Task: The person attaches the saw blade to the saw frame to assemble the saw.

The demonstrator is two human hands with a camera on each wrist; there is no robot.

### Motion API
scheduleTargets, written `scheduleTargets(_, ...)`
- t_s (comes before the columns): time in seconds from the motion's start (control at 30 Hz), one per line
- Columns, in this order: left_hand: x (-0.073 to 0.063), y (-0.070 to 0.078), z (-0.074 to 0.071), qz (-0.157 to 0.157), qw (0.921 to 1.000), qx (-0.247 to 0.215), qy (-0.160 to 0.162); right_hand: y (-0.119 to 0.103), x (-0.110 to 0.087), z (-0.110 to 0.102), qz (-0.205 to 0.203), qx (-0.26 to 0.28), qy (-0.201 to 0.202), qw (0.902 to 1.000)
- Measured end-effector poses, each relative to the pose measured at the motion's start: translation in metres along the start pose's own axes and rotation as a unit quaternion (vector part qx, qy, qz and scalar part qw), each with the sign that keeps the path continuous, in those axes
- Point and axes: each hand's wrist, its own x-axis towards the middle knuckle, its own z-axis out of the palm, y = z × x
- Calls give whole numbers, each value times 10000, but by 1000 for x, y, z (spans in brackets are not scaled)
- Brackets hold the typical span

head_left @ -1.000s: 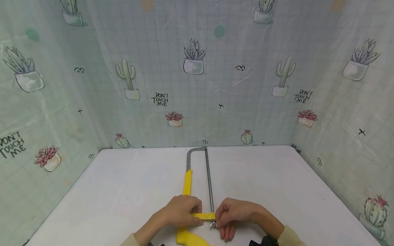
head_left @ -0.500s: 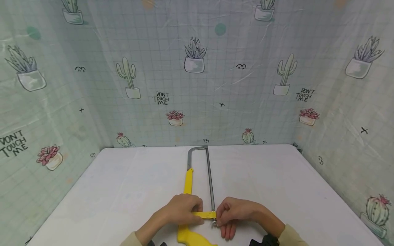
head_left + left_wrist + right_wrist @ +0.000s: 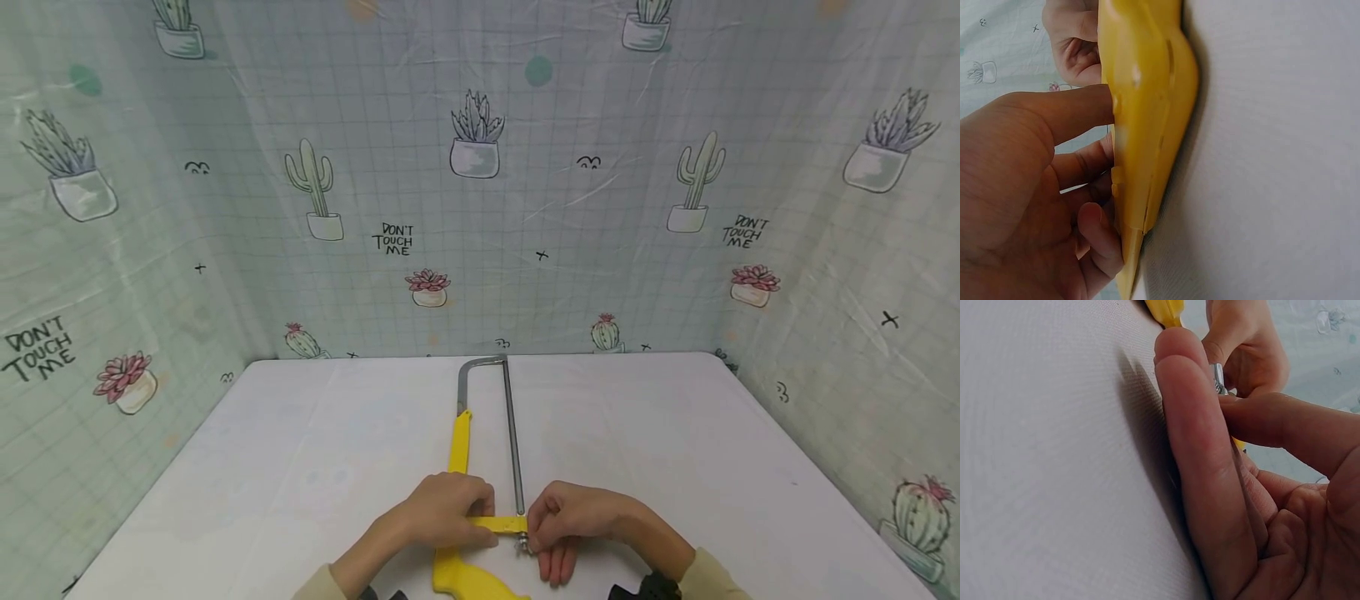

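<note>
A hacksaw (image 3: 460, 442) lies flat on the white table, its grey front bow pointing away and its yellow handle (image 3: 468, 577) toward me. The thin blade (image 3: 513, 442) runs along its right side. My left hand (image 3: 446, 510) grips the yellow frame where the crosspiece (image 3: 501, 524) branches off; in the left wrist view its thumb and fingers press against the yellow body (image 3: 1141, 125). At the crosspiece's right end sits a metal wing nut (image 3: 522, 544). My right hand (image 3: 573, 521) pinches this nut between thumb and index finger, while its other fingers (image 3: 1204, 462) extend along the tabletop.
The white table (image 3: 345, 425) reaches back to a cactus-print cloth (image 3: 375, 167) hung behind it and along both sides. Dark wrist gear (image 3: 645, 587) shows at the bottom edge, below the right sleeve.
The wing nut looks turned slightly between the right thumb and finger. Both hands and the hacksaw keep their places; the whole head view has shifted a little.
</note>
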Motion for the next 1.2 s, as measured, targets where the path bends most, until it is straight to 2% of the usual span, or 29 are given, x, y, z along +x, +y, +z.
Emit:
scheduleTargets(0.3,1,0,0,-1,10000,13,-4,1,0,0,19,-61,147,9999)
scheduleTargets(1.2,0,0,0,59,10000,-21,-25,4,2,1,-56,-67,170,9998)
